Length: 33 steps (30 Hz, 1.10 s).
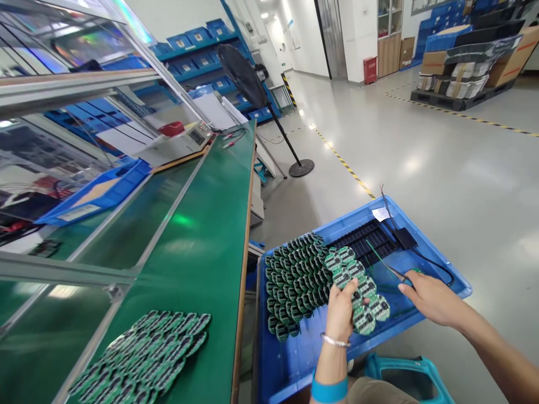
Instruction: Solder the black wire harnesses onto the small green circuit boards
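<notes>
My left hand (346,306) is closed on a panel of joined round green circuit boards (343,269), held tilted over the blue tray (290,365). My right hand (432,297) grips pliers (396,273) with a tapered metal nose and some blue on the handle. At the tip of the pliers is a thin green strip (376,251), apart from the panel. Rows of similar circuit board panels (295,275) stand packed in the tray's left part. Behind the held panel lie black slotted parts (364,241) and a black box with a cable (405,238).
A green workbench (206,224) runs along my left, with a stack of circuit board panels (147,356) near its front. A teal stool (408,367) is below the tray. Further off stand a black fan (244,76) and a loaded pallet (463,95).
</notes>
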Each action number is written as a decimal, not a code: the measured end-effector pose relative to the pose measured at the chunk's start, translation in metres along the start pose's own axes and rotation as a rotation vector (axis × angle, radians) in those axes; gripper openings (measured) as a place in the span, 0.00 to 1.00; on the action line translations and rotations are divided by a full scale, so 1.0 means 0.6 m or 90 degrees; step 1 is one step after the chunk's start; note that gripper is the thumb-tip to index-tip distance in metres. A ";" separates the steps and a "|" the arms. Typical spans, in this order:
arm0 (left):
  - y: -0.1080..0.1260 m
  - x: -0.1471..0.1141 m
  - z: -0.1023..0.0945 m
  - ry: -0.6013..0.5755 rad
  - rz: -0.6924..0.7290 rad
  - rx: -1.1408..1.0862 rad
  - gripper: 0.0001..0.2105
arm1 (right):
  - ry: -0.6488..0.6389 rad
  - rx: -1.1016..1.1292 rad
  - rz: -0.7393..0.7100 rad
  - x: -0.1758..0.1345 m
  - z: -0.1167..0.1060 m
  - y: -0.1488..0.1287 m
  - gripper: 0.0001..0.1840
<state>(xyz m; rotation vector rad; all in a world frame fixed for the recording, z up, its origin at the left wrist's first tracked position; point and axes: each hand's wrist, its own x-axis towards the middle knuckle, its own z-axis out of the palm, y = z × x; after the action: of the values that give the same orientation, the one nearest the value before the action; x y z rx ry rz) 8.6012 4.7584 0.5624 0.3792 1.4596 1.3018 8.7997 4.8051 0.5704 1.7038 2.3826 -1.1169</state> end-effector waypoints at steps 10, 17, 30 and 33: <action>-0.015 0.076 0.066 0.014 0.132 0.177 0.19 | 0.025 -0.085 0.055 0.014 -0.009 0.006 0.28; 0.067 0.039 -0.019 0.124 0.459 0.717 0.15 | 0.110 -0.140 0.169 0.018 -0.049 0.040 0.21; 0.071 0.056 -0.038 0.268 0.467 0.946 0.17 | 0.134 -0.249 0.221 0.065 -0.073 0.061 0.17; 0.078 0.079 -0.058 0.246 0.415 1.002 0.18 | 0.143 -0.270 0.218 0.120 -0.074 0.044 0.20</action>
<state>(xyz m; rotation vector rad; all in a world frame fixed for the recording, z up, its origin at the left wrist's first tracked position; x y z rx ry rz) 8.5364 4.7950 0.5718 1.7870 2.6143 0.3504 8.8092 4.8928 0.5611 2.0395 2.1078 -0.3608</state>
